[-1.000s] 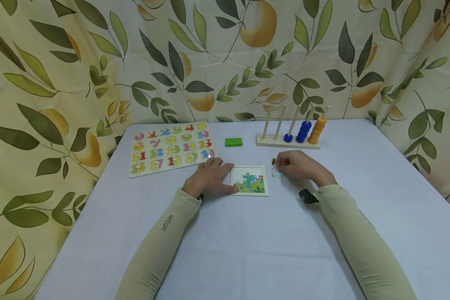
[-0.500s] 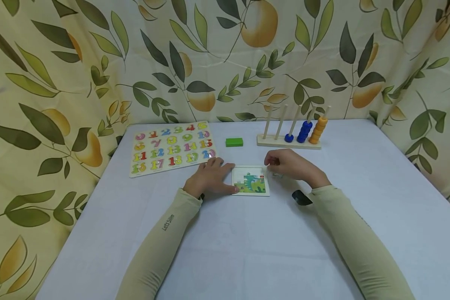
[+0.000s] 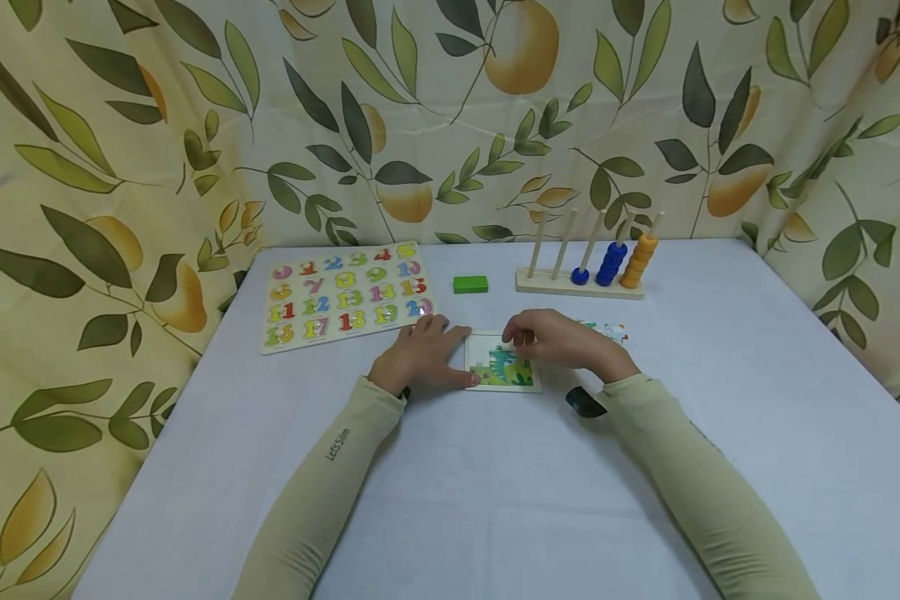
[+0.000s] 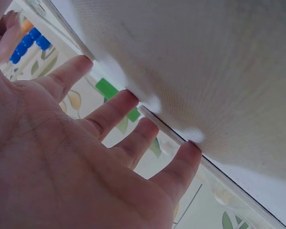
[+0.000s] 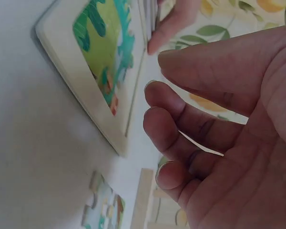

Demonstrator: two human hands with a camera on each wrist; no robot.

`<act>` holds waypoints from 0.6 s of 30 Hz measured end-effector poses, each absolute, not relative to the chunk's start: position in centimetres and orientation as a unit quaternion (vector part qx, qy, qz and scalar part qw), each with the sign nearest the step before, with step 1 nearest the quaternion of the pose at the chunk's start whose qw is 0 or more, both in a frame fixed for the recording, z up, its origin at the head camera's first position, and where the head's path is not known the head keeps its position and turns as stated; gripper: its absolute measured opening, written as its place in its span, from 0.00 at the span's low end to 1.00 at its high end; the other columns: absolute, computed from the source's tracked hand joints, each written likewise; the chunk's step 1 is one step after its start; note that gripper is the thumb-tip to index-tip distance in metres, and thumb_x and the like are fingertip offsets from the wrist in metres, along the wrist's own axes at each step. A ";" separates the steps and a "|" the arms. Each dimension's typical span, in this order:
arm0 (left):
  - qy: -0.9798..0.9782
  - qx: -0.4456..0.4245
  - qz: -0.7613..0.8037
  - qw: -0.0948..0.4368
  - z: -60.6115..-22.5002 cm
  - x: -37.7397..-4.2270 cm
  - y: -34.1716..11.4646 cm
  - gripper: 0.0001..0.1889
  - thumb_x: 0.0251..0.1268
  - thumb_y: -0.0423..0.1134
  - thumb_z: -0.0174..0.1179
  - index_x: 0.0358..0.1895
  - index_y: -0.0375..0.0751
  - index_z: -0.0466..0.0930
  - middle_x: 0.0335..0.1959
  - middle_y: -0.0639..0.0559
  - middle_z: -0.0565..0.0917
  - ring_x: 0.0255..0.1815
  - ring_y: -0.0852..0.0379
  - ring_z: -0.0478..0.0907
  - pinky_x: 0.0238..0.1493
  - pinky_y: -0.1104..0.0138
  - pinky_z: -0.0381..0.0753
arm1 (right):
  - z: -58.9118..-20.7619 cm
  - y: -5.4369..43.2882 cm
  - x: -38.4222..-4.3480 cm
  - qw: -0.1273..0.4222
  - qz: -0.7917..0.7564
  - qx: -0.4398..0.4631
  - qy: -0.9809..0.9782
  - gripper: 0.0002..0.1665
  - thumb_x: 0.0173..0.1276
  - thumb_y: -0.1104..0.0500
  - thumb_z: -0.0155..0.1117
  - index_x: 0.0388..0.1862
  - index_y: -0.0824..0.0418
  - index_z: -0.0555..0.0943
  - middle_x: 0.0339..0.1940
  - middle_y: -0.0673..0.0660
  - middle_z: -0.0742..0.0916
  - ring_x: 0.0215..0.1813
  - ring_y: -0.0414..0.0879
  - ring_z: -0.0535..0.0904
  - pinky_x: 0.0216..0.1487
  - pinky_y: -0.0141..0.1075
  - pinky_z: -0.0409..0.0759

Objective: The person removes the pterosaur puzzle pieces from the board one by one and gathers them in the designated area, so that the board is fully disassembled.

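Observation:
A small framed jigsaw puzzle (image 3: 504, 372) with a green and teal picture lies flat in the middle of the table. My left hand (image 3: 422, 357) rests at its left side, fingers spread, thumb at the lower left corner; the left wrist view has the fingers fairly straight. Over the puzzle's upper right part hovers my right hand (image 3: 555, 340), fingers bent. In the right wrist view the thumb covers the index finger, so any piece between them is hidden. Loose jigsaw pieces (image 3: 613, 332) lie beyond the right hand, and show in the right wrist view as interlocking pieces (image 5: 102, 202).
A number board (image 3: 345, 296) lies at the back left, close to the left fingertips. Behind the puzzle sits a green block (image 3: 470, 285). A wooden peg stand (image 3: 579, 287) with blue and orange beads stands at the back right, before a patterned curtain (image 3: 450, 125).
My right hand has moved left from the loose pieces to above the puzzle, uncovering pieces behind it. My left hand keeps its place at the puzzle's left edge.

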State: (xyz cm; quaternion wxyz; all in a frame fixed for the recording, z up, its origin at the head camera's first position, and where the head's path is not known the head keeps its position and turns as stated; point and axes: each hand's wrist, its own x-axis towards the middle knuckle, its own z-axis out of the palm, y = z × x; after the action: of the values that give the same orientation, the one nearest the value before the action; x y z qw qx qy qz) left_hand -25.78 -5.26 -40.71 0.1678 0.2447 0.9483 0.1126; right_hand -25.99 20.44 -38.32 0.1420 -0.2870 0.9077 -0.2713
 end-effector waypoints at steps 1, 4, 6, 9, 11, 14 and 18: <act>0.948 0.245 0.112 0.168 -40.7 -25.8 -5.2 0.48 0.68 0.70 0.66 0.86 0.57 0.61 0.83 0.42 0.60 0.84 0.40 0.51 0.81 0.40 0.52 | -38.4 20.3 -26.0 0.145 -0.271 -0.287 0.907 0.14 0.74 0.72 0.63 0.56 0.68 0.86 0.44 0.57 0.86 0.47 0.53 0.78 0.53 0.49 0.80; 0.949 0.245 0.110 0.169 -40.6 -25.8 -5.2 0.47 0.68 0.70 0.66 0.86 0.57 0.61 0.82 0.43 0.60 0.84 0.41 0.51 0.81 0.41 0.52 | -38.7 19.9 -26.0 0.155 -0.272 -0.290 0.904 0.17 0.72 0.73 0.62 0.57 0.69 0.86 0.46 0.58 0.86 0.48 0.53 0.78 0.55 0.51 0.80; 0.948 0.244 0.112 0.170 -40.6 -25.7 -5.2 0.47 0.68 0.70 0.66 0.86 0.57 0.61 0.82 0.43 0.61 0.83 0.41 0.52 0.81 0.40 0.52 | -38.9 19.6 -26.1 0.162 -0.274 -0.287 0.904 0.19 0.70 0.74 0.62 0.58 0.68 0.86 0.47 0.59 0.86 0.49 0.54 0.78 0.57 0.52 0.80; 0.949 0.242 0.111 0.170 -40.6 -25.8 -5.2 0.47 0.68 0.70 0.66 0.86 0.57 0.61 0.82 0.43 0.61 0.83 0.41 0.52 0.81 0.40 0.53 | -39.1 19.3 -26.2 0.169 -0.268 -0.293 0.902 0.21 0.68 0.75 0.61 0.59 0.69 0.85 0.48 0.59 0.85 0.49 0.54 0.78 0.58 0.53 0.80; 0.949 0.242 0.110 0.170 -40.6 -25.8 -5.2 0.47 0.68 0.70 0.66 0.86 0.58 0.61 0.82 0.43 0.61 0.83 0.41 0.52 0.81 0.40 0.53 | -39.2 19.1 -26.3 0.172 -0.262 -0.294 0.903 0.22 0.66 0.75 0.61 0.59 0.69 0.85 0.49 0.60 0.85 0.50 0.54 0.78 0.58 0.54 0.80; 0.950 0.241 0.107 0.169 -40.6 -25.8 -5.2 0.47 0.68 0.70 0.66 0.86 0.58 0.61 0.82 0.43 0.61 0.83 0.41 0.52 0.81 0.40 0.53 | -39.3 18.9 -26.5 0.172 -0.246 -0.295 0.907 0.23 0.66 0.76 0.60 0.59 0.69 0.85 0.49 0.60 0.83 0.50 0.54 0.77 0.59 0.53 0.80; 0.950 0.240 0.109 0.169 -40.6 -25.8 -5.2 0.47 0.68 0.70 0.66 0.86 0.58 0.61 0.82 0.43 0.61 0.83 0.41 0.53 0.81 0.40 0.54 | -39.5 18.9 -26.8 0.173 -0.235 -0.295 0.910 0.22 0.67 0.75 0.61 0.59 0.68 0.85 0.50 0.61 0.83 0.50 0.54 0.77 0.60 0.54 0.80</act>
State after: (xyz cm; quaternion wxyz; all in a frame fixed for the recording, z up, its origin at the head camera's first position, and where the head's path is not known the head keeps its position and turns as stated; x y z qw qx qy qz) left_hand -25.83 -5.19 -40.57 0.1692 0.2403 0.9497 0.1085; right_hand -26.83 18.88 -39.48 0.1728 -0.2950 0.9098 -0.2354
